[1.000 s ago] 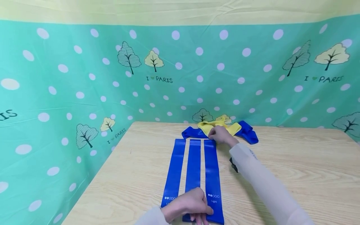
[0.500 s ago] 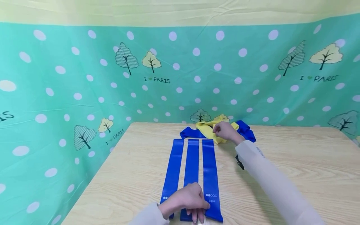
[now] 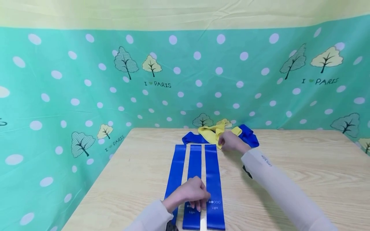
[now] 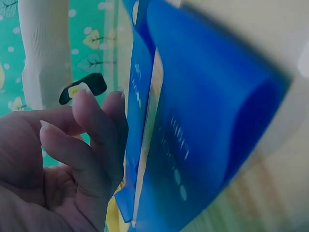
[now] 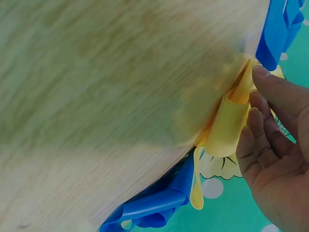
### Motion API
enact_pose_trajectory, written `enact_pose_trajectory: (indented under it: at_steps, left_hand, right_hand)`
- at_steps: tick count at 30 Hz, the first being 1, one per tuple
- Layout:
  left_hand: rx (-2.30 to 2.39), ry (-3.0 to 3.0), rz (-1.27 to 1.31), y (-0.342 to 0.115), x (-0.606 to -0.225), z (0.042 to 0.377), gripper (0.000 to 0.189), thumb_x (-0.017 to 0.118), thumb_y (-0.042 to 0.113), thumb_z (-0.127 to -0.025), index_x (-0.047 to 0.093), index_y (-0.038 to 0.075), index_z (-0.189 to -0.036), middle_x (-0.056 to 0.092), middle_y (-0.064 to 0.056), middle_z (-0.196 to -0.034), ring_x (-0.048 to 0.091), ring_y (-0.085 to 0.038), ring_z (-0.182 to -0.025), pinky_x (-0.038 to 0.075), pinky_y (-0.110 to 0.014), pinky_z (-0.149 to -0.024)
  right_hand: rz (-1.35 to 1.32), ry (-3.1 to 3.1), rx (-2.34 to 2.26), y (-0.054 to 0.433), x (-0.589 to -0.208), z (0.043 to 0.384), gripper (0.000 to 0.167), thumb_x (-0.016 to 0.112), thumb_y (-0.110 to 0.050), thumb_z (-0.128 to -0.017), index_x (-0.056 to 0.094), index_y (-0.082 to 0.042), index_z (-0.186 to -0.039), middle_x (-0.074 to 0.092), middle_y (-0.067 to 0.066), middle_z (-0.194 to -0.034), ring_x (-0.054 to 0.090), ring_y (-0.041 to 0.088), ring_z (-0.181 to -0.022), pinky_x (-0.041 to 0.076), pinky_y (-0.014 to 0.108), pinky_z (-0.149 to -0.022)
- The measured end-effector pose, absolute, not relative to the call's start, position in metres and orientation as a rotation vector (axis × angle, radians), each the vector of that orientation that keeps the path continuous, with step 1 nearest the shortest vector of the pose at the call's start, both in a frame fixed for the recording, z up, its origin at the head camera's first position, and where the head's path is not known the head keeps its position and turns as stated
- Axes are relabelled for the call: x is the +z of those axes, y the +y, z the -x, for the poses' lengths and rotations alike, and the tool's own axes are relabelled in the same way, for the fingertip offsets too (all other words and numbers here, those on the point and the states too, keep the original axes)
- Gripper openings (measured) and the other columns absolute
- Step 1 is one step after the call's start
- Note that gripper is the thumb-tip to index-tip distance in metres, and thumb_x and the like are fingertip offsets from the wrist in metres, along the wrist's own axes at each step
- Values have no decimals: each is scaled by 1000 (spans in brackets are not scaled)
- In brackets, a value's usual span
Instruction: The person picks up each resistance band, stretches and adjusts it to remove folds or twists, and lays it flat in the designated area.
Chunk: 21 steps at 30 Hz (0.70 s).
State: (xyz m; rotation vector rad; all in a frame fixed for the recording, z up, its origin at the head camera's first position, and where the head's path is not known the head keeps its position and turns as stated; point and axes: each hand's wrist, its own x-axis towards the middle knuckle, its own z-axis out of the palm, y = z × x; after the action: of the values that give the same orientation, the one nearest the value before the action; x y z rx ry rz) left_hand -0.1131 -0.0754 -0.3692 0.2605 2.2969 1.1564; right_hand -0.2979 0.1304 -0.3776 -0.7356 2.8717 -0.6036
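Three blue resistance bands lie flat side by side on the table: a left one (image 3: 177, 170), a middle one (image 3: 194, 162) and a right one (image 3: 212, 173), with "Light" printed near the close ends. Over the middle band is my left hand (image 3: 194, 192), fingers loosely bent and holding nothing; the left wrist view shows this hand (image 4: 79, 159) beside the printed band ends. At the back, my right hand (image 3: 231, 141) pinches a yellow resistance band (image 5: 227, 123) between thumb and forefinger. The yellow band lies crumpled in a heap.
More crumpled blue band shows on both sides of the yellow heap, a left part (image 3: 193, 138) and a right part (image 3: 249, 135). A green polka-dot cloth (image 3: 162, 106) hangs behind and to the left of the wooden table (image 3: 303, 179).
My left hand has lifted from the right band's near end and shifted away from me. My right hand has left the right band's far end and come to the yellow band.
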Motion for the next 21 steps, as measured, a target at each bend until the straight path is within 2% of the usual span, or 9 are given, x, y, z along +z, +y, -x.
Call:
enact_pose_trajectory:
  at_steps: [7,12,17,21]
  left_hand:
    - [1134,2372,-257,-71,-363,132,22,62,11,-86,69,-1,-68,67,-9,-57,57,-12,-43,40,-19,-38]
    - [1084,2444,-237,-66,-351,148,22,62,15,-89,70,1,-75,69,-7,-64,63,-18,-53,44,-26,-47]
    - [1062,2472,-205,-61,-342,165,19,60,16,-91,70,2,-83,70,-6,-69,65,-21,-60,50,-33,-56]
    - [1057,2491,-192,-59,-332,183,17,58,17,-93,67,2,-91,70,-9,-75,67,-23,-65,48,-32,-58]
  right_hand:
    - [741,2916,-491,126,-381,297,13,70,2,-77,72,-4,-89,69,8,-90,62,22,-84,53,39,-81]
    - [776,2972,-430,125,-382,299,8,67,-6,-84,73,-5,-89,70,7,-89,64,22,-84,54,40,-80]
    - [663,3003,-672,130,-373,303,17,58,-9,-92,70,1,-98,70,14,-94,63,23,-82,54,39,-76]
    - [610,2977,-884,132,-354,307,22,55,-10,-94,67,5,-103,68,18,-98,60,22,-77,52,36,-72]
